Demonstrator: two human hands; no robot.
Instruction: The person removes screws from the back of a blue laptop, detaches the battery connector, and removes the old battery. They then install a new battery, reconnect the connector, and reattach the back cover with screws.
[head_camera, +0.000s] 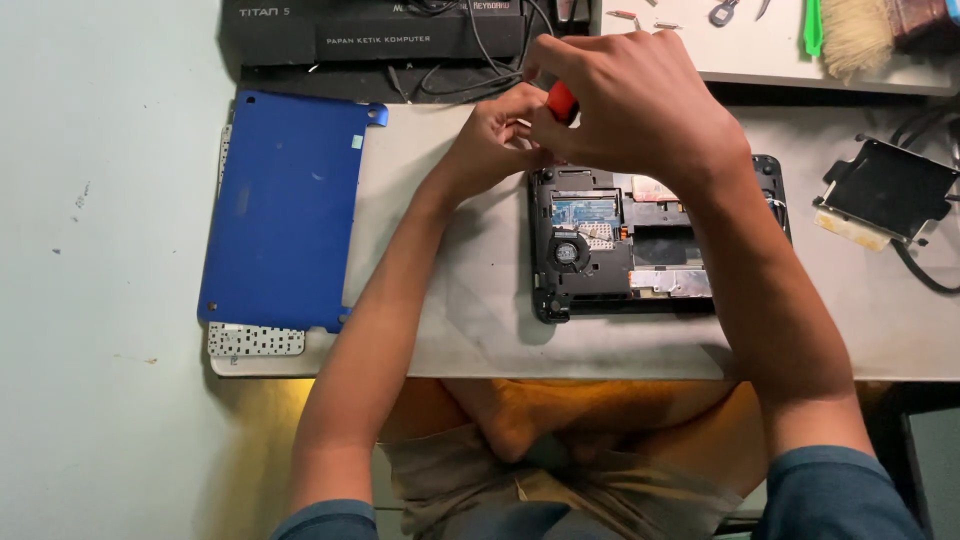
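Head view: your grey work board (470, 330) carries a smooth blue laptop cover (285, 205) along its left edge, overlapping a perforated white keyboard sheet (255, 341). Right of centre lies the opened black laptop base (615, 250), round fan and circuit boards bare, with open board before it. Your right hand (640, 100) clenches a red-handled screwdriver (561, 100) over the base's far-left corner; your left hand (495, 140) pinches its shaft just below.
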